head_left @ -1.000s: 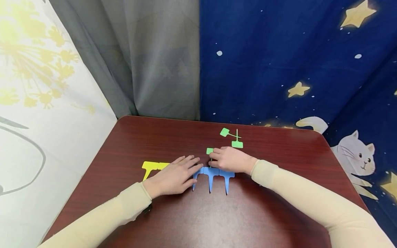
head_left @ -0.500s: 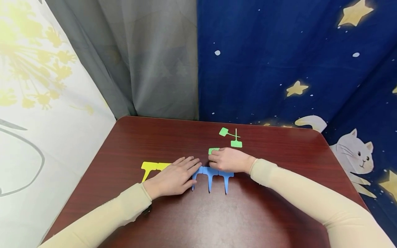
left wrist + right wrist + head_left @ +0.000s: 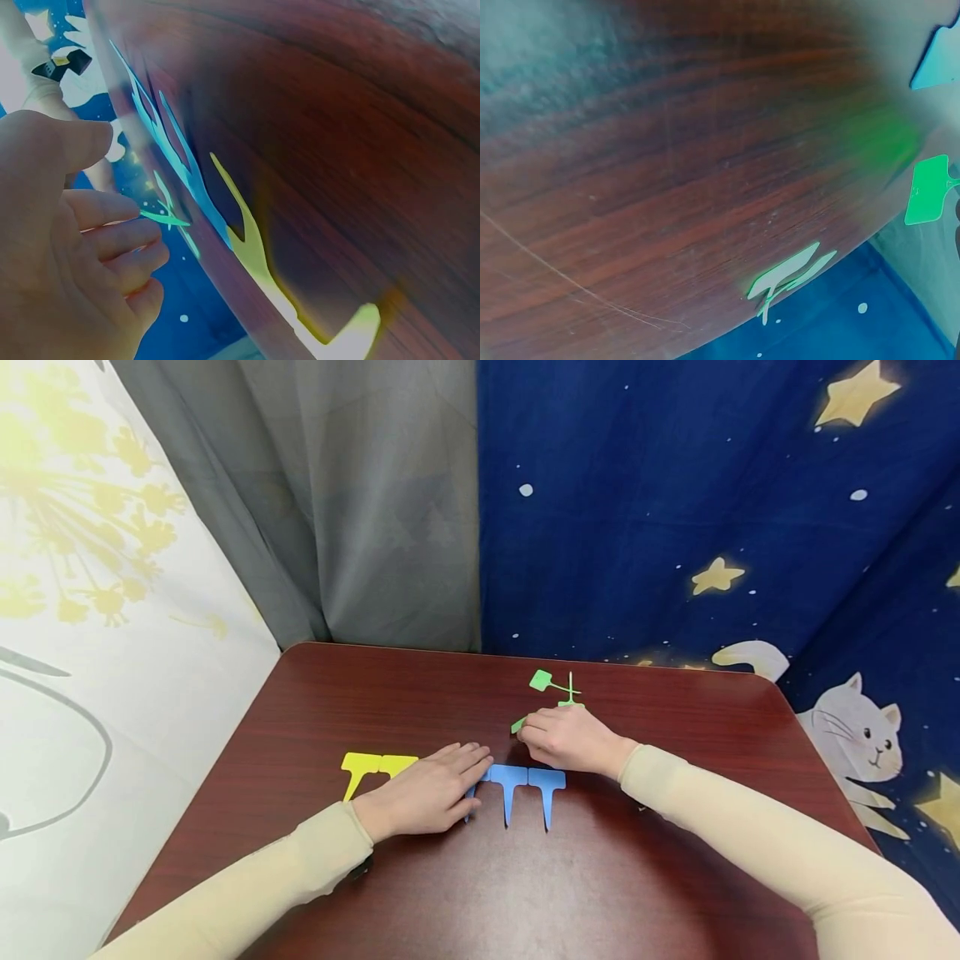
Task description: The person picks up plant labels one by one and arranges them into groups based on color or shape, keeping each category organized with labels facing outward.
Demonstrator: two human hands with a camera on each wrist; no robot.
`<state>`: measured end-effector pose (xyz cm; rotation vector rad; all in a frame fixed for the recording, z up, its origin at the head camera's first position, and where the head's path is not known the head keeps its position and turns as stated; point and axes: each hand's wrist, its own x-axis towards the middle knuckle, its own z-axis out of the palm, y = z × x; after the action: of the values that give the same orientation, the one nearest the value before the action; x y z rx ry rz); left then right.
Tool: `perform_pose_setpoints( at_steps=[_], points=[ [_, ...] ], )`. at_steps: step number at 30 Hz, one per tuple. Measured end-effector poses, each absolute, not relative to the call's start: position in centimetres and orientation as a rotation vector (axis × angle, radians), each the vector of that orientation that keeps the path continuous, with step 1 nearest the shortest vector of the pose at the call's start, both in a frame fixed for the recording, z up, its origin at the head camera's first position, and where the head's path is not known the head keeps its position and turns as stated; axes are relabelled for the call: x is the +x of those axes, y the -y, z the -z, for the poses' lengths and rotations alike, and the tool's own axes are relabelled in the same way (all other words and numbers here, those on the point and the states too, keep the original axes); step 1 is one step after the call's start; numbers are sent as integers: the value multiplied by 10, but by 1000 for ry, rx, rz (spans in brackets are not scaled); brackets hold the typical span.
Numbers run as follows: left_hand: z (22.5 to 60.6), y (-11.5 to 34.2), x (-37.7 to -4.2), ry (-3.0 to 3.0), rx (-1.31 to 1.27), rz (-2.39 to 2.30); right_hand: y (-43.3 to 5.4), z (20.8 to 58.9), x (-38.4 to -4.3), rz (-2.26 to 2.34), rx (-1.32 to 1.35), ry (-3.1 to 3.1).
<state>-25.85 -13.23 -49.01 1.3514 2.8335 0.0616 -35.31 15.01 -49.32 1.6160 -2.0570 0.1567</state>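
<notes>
My right hand (image 3: 573,739) pinches a green plant label (image 3: 928,190) by its narrow stem; in the head view the hand hides most of that label. It is above and behind a row of blue T-shaped plant labels (image 3: 510,774), stems pointing toward me. My left hand (image 3: 427,787) lies palm down over the left end of the blue row and the right part of the yellow T-shaped plant labels (image 3: 362,762), fingers extended. In the left wrist view the yellow and blue heads join in one line. How firmly the left palm touches them cannot be seen.
Behind my right hand, two more green labels (image 3: 541,680) lie with crossed stems near the far edge of the dark red-brown table (image 3: 420,693). A grey curtain (image 3: 397,510) and a blue starry curtain (image 3: 637,510) hang beyond it.
My right hand has shifted slightly back and to the right, away from the blue row, and the green label it pinches has tilted. The left hand has barely moved.
</notes>
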Motion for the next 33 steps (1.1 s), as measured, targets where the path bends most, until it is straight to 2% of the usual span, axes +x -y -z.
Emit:
perform_pose_setpoints(
  at_steps=[12, 33],
  points=[
    [491, 116, -257, -2776, 1373, -69, -180, 490, -335, -268, 1461, 2108],
    [500, 96, -261, -2709, 1394, -154, -217, 497, -290, -369, 1357, 2120]
  ],
)
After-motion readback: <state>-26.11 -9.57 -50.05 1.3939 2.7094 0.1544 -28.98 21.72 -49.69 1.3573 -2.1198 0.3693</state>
